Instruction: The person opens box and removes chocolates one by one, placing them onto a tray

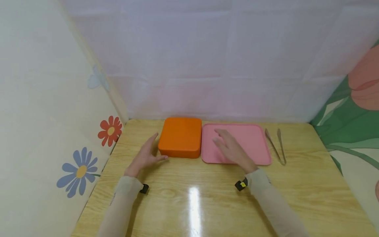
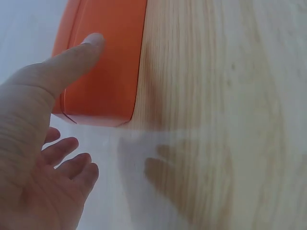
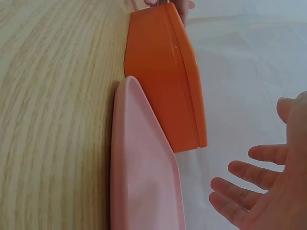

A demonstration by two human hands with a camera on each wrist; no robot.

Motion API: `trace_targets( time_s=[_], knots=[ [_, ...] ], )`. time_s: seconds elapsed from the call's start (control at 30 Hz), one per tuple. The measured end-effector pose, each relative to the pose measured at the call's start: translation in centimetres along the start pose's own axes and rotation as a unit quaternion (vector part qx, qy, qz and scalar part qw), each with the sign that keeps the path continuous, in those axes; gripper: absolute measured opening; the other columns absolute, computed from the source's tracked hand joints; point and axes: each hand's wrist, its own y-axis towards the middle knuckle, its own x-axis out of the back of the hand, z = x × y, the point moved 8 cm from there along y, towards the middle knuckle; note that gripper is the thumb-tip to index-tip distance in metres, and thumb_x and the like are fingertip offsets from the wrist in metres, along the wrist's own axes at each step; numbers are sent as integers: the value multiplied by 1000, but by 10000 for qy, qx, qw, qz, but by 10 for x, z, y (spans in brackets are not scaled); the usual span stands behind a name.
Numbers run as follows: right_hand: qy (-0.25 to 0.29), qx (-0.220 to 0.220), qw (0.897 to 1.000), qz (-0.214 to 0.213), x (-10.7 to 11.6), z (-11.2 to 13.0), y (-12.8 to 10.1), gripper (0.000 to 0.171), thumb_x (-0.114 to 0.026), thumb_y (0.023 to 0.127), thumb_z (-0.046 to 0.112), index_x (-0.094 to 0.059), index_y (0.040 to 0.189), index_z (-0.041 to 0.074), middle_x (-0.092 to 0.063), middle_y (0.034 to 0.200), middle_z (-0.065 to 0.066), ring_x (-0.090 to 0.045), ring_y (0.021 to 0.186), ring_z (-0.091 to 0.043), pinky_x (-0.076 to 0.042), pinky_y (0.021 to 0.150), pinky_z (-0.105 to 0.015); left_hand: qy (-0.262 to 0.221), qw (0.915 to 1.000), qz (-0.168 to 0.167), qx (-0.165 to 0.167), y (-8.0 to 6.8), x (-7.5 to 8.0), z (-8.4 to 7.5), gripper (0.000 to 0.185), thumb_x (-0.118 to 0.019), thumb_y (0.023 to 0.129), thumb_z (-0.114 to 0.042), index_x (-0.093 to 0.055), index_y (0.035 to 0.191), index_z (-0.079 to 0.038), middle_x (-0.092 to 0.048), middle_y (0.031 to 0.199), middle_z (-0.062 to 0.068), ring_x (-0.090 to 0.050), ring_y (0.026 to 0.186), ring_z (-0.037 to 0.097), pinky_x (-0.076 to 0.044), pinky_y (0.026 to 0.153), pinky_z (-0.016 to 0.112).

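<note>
A: Big picture, a wooden table (image 1: 189,204) walled in by pale sheeting, flower prints on both sides. What's on it?

B: A pink tray (image 1: 254,138) right beside an orange box (image 1: 180,136), and tongs (image 1: 276,146) lying off to the tray's right.

A: And the hands?

B: Left hand (image 1: 146,156) sits at the box's near left corner, fingers spread and holding nothing; the thumb may be touching its wall, hard to tell. Right hand (image 1: 232,149) hovers flat over the tray, fingers straight, empty.

Closed orange box (image 1: 180,137) lying flat, just beside flat pink tray (image 1: 251,138)
</note>
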Motion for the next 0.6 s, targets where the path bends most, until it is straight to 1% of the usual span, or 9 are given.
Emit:
trace_targets(
  time_s=[0.1,0.17,0.37,0.5,0.6],
  knots=[
    [6,-63,10000,59,-5,-5,1,70,-40,113,58,-38,165,12,-44,165,-14,-49,147,-36,-41,121,-61,-60,10000,25,47,4,-6,0,123,-94,83,-42,-16,172,-7,-20,177,20,-23,161,47,-24,128,69],
    [5,-87,9999,68,-7,-5,2,71,-40,112,59,-39,165,12,-45,165,-14,-50,146,-35,-42,121,-60,-93,9999,42,52,6,-7,0,124,-94,82,-44,-16,172,-6,-20,177,20,-23,161,47,-24,127,69],
    [86,37,10000,-30,-11,-3,5,68,-45,112,54,-40,164,11,-46,164,-15,-52,143,-39,-45,117,-61,-149,9999,75,35,8,-10,0,125,-94,82,-44,-15,171,-2,-21,177,22,-25,161,47,-25,128,67],
    [117,118,9999,-42,-15,-1,9,66,-48,113,51,-42,163,9,-47,163,-16,-54,142,-41,-48,116,-60,-378,9992,147,-50,10,-14,2,125,-95,82,-34,-13,170,1,-23,175,23,-30,159,46,-28,128,62],
    [162,122,9998,-44,-17,-1,10,64,-49,113,48,-43,162,8,-47,162,-17,-55,140,-41,-49,114,-59,-707,9972,202,-103,11,-17,2,125,-97,81,-25,-13,170,1,-25,175,22,-35,158,43,-31,128,58]
  ],
)
